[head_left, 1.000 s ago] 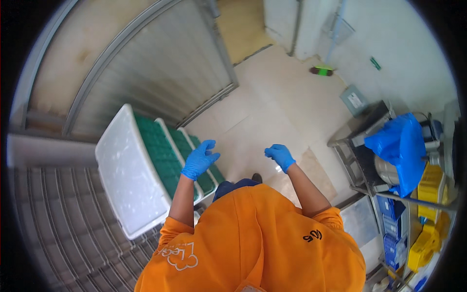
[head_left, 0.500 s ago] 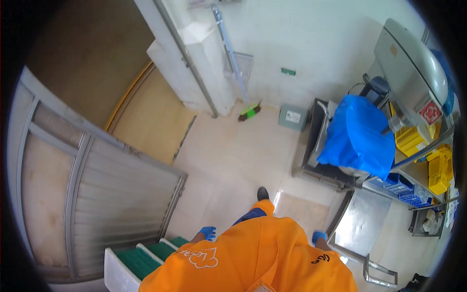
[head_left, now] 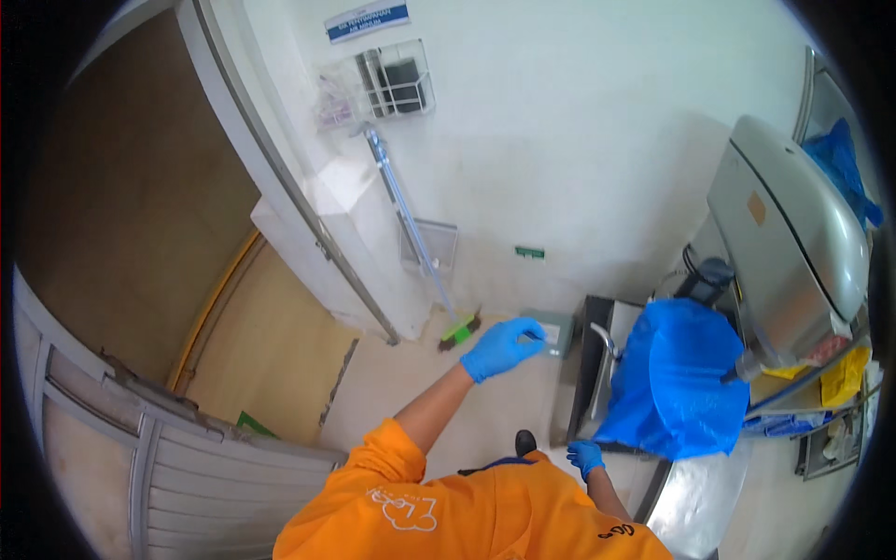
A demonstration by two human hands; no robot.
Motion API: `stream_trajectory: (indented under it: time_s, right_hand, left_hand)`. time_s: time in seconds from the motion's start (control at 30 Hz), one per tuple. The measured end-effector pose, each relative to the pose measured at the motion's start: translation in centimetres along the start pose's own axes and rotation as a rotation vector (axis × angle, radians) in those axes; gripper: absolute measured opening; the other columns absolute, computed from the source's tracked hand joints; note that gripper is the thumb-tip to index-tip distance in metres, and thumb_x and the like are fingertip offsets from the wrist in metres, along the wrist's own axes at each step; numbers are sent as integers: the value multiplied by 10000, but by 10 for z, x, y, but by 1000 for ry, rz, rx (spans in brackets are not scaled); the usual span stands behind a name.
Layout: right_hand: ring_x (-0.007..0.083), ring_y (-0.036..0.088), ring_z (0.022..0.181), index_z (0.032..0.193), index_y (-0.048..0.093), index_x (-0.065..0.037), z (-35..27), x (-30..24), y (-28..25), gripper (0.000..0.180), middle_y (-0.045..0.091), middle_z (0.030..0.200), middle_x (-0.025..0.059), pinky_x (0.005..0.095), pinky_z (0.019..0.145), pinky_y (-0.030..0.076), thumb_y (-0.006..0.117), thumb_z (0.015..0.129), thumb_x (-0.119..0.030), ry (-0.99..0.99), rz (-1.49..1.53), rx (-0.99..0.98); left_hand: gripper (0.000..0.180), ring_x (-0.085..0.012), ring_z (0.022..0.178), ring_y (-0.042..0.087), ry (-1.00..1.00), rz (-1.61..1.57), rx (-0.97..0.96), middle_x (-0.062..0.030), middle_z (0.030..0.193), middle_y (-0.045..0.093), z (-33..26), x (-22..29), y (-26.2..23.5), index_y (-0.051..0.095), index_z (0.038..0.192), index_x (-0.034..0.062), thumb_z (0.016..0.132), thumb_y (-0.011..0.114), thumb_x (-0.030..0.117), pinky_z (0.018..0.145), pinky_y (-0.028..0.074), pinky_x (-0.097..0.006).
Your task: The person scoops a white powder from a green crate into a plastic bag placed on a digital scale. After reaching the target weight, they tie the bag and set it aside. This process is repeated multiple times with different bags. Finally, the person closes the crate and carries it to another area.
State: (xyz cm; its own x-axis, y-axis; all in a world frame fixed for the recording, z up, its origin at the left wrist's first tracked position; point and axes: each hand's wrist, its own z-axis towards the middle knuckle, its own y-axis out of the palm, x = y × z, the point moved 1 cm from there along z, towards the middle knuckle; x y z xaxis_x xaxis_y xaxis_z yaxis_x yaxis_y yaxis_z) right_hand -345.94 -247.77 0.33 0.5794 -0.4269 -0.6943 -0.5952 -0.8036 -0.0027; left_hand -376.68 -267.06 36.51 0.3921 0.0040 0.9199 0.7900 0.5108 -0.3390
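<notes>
L hand [head_left: 502, 346]: raised, fingers loosely curled, holds nothing.
R hand [head_left: 586, 457]: low by blue bag [head_left: 674, 378], grip can't tell.
Risk: you could snag the bag reaching past it.

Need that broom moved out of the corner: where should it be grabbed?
Grip the broom mid-handle, coming from the right, the open floor side. The long handle leans up against the wall, its green head on the floor. The left hand is nearest.
</notes>
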Motion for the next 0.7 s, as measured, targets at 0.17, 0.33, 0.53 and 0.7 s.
stream_trajectory:
  time_s: [0.17, 0.33, 0.53, 0.7]
  right_hand:
    - [211, 667, 747, 981, 662, -9, 37, -162, 85, 233, 685, 881, 103, 325, 650, 505, 653, 840, -195, -314, -251, -152]
    - [216, 664, 783, 1014, 655, -22, 118, -222, 148, 253, 688, 971, 97, 334, 672, 509, 648, 865, -227, -20, -348, -266]
    - [206, 654, 770, 1027, 646, -46, 179, -267, 188, 243, 682, 989, 87, 327, 650, 505, 625, 888, -244, 148, -419, -405]
    - [210, 653, 783, 988, 677, -39, 192, -419, 290, 271, 695, 939, 77, 339, 673, 521, 587, 923, -286, -382, -997, -434]
  left_hand:
    - [164, -273, 965, 631, 483, -593, -579, -118, 1011, 672, 8, 182, -32, 679, 986, 28, 868, 676, 142, 923, 465, -400]
    - [314, -339, 1030, 633, 614, -745, -756, -144, 1075, 681, 19, 215, -84, 722, 1008, 114, 862, 676, 388, 949, 422, -482]
    - [392, -356, 1084, 626, 608, -619, -512, -166, 1191, 655, 32, 176, -164, 717, 1092, 146, 864, 659, 459, 934, 417, -524]
    - [459, -340, 1130, 606, 561, -515, -410, -161, 1262, 619, 21, 161, -237, 698, 1146, 155, 852, 659, 505, 932, 415, -537]
